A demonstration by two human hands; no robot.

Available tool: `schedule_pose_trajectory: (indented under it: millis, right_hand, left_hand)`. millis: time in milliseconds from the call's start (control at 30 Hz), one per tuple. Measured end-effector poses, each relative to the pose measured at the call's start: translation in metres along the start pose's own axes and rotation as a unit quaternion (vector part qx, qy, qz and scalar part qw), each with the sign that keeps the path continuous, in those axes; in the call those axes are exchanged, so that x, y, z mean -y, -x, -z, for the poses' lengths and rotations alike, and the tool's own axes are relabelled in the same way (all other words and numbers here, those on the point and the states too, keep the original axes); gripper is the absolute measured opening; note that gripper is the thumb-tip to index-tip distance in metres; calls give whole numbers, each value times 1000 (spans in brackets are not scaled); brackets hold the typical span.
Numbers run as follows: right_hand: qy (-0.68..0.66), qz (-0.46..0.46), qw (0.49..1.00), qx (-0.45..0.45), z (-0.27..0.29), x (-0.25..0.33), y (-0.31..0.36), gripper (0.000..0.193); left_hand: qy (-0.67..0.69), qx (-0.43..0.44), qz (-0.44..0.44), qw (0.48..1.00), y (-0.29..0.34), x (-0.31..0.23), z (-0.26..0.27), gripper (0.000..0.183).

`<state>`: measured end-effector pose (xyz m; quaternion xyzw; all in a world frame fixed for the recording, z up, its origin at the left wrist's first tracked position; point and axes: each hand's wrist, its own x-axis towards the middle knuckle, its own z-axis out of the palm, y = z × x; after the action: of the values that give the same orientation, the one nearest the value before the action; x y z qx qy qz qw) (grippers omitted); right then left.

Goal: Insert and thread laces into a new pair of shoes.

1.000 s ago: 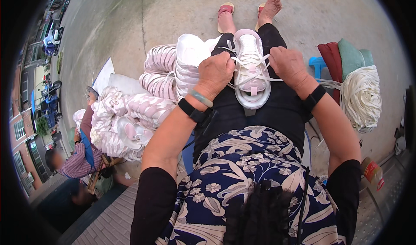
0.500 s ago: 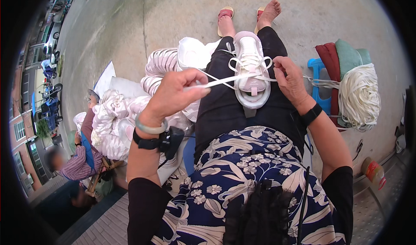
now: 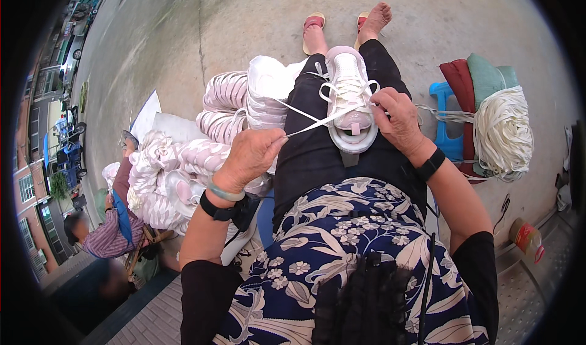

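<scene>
A white and pale pink sneaker [image 3: 349, 95] rests on my lap, between my thighs, its toe pointing away from me. A white shoelace [image 3: 317, 124] runs from its eyelets, with loops standing out on both sides of the tongue. My left hand [image 3: 253, 156], lower left of the shoe, pinches the lace and holds it stretched taut. Close against the shoe's right side, my right hand [image 3: 398, 114] has thumb and fingers pinched on the lace by the upper eyelets. The exact grip of the right fingertips is partly hidden.
Stacked white and pink shoe pieces [image 3: 183, 162] lie to my left. At right, a blue stool [image 3: 448, 140] holds folded red and green cloth and a bundle of white laces [image 3: 505, 131]. A plastic bottle [image 3: 526, 238] lies lower right. Another person [image 3: 110, 235] sits far left.
My left hand has drawn down and slightly left, pulling the lace into a slant. My right hand has moved left and a little down, up against the shoe.
</scene>
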<state>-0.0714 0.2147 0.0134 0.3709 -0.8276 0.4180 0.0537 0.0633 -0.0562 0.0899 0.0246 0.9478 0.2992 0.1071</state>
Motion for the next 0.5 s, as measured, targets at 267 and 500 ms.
schedule_pose_trajectory:
  millis: [267, 500]
  right_hand:
    - [0, 3, 1000, 10, -3, -7, 7, 15]
    - [0, -10, 1000, 1, -4, -10, 11, 16]
  left_hand:
    - [-9, -43, -23, 999, -1, 1, -2, 9]
    - [-30, -73, -36, 996, -3, 1, -2, 9]
